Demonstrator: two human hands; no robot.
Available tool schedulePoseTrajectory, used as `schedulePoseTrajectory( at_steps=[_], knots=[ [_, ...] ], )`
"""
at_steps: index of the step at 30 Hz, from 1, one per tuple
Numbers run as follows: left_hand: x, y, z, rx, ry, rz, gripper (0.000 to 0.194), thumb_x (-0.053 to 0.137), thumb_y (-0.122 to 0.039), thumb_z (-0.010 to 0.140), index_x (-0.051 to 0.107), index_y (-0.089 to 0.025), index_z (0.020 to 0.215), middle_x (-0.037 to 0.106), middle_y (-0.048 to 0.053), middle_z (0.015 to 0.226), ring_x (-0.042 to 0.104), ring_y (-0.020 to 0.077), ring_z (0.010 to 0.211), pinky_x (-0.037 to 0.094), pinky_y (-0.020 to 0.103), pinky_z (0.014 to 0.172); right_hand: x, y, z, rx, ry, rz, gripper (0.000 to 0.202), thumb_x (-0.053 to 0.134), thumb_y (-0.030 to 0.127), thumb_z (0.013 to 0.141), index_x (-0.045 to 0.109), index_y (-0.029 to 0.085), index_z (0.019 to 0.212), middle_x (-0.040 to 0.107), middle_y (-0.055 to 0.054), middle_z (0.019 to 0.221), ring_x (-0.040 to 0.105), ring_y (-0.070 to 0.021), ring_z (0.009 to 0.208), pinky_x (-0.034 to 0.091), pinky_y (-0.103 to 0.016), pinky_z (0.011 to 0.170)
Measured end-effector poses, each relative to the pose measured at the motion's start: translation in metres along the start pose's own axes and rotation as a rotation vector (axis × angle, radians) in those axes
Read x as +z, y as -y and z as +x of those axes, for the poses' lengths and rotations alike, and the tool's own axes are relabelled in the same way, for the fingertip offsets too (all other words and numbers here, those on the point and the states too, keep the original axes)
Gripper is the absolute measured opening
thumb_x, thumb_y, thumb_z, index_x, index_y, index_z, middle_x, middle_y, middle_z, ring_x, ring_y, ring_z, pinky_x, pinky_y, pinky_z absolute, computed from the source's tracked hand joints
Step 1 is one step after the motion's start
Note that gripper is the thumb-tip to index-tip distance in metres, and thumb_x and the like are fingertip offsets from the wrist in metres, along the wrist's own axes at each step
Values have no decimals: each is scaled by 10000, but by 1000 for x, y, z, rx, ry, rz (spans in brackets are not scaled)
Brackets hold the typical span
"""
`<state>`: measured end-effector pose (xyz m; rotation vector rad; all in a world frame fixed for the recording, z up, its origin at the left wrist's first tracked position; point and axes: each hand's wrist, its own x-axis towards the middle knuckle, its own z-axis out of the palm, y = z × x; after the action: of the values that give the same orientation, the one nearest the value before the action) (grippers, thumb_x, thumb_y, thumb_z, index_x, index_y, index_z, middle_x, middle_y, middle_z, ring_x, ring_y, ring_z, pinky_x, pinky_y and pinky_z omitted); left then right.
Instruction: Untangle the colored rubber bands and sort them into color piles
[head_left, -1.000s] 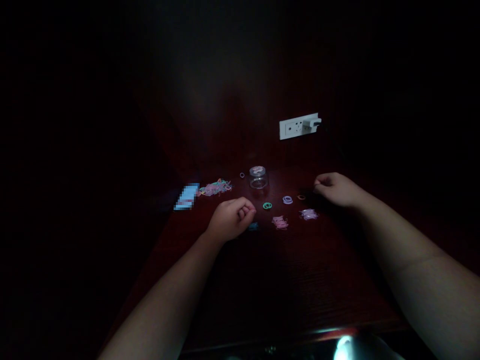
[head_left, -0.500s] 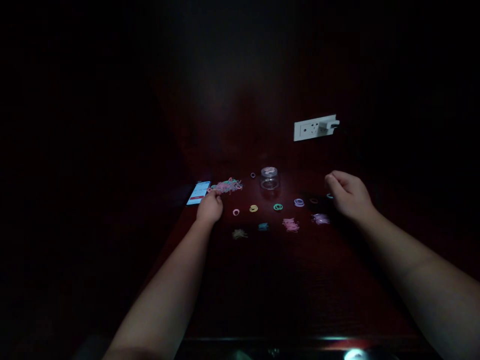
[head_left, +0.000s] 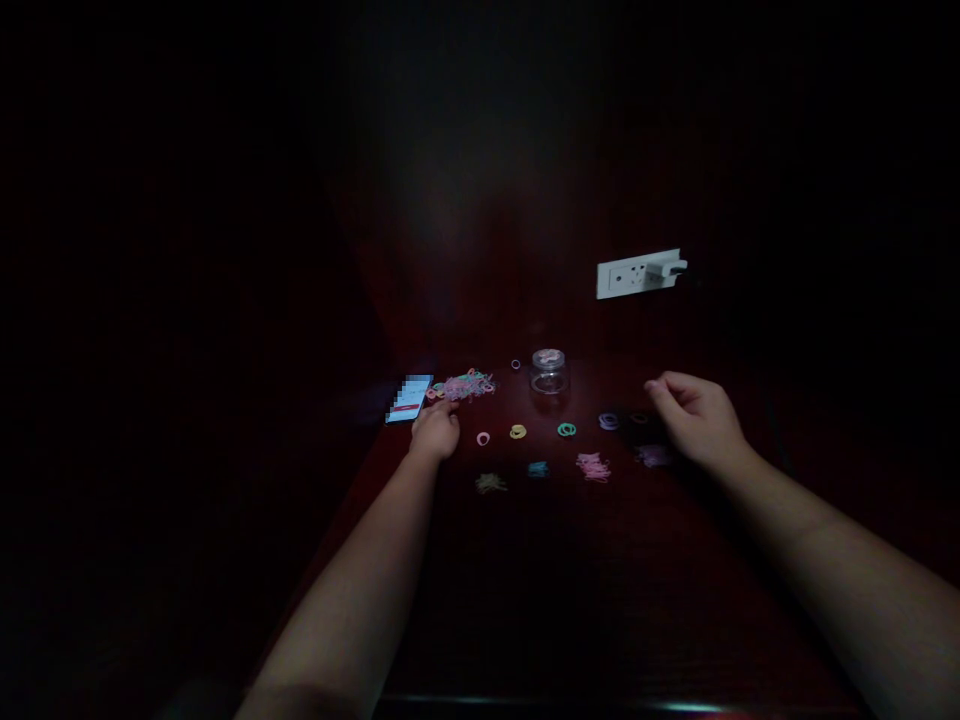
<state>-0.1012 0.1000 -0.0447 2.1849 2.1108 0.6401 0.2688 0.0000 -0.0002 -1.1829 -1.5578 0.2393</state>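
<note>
Mixed heap of coloured bands (head_left: 469,386) right by the fingertips of the left hand (head_left: 437,430); impossible to tell whether gripping any. Left of that hand and slightly beyond, phone (head_left: 409,400). Between both hands, pink ring (head_left: 483,439), yellow rings (head_left: 518,438), green rings (head_left: 566,435); farther out, clear jar (head_left: 550,380). Right hand (head_left: 694,415) curled fist-like, contents hidden. Beyond it, wall socket (head_left: 626,278).

Two hands (head_left: 436,432) (head_left: 699,418); four front band piles (head_left: 593,467); one jar (head_left: 550,380); one phone (head_left: 409,397).
</note>
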Motion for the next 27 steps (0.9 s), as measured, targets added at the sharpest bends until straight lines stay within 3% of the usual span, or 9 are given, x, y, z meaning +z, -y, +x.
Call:
schedulePoseTrajectory(
  at_steps=[8,18,22,27],
  knots=[
    [-2,0,0,5,17,1,425,429,-283,934,619,-213,1308,495,45,1490,455,282,1366,346,421,1162,6,-4,-2,19,37,29,386,543,411,881,427,213,571,390,31,531,386,-119,493,307,-255,473],
    [1,-5,6,69,-70,-16,379,488,-248,900,659,-205,1235,577,86,1394,487,269,1320,349,418,1157,8,0,-3,18,53,43,411,561,449,875,415,216,569,396,30,527,390,-124,495,318,-256,474],
    [4,-4,14,85,-103,-30,416,526,-231,876,630,-204,1278,518,99,1454,418,280,1383,300,438,1188,9,1,-3,19,68,65,420,569,462,865,404,219,565,404,29,521,391,-123,490,317,-253,468],
    [6,0,19,73,-132,-56,486,516,-207,868,562,-130,1346,519,150,1445,423,310,1378,313,467,1178,11,4,-4,28,97,88,411,563,446,867,395,224,563,403,33,514,374,-119,481,298,-253,462]
  ],
)
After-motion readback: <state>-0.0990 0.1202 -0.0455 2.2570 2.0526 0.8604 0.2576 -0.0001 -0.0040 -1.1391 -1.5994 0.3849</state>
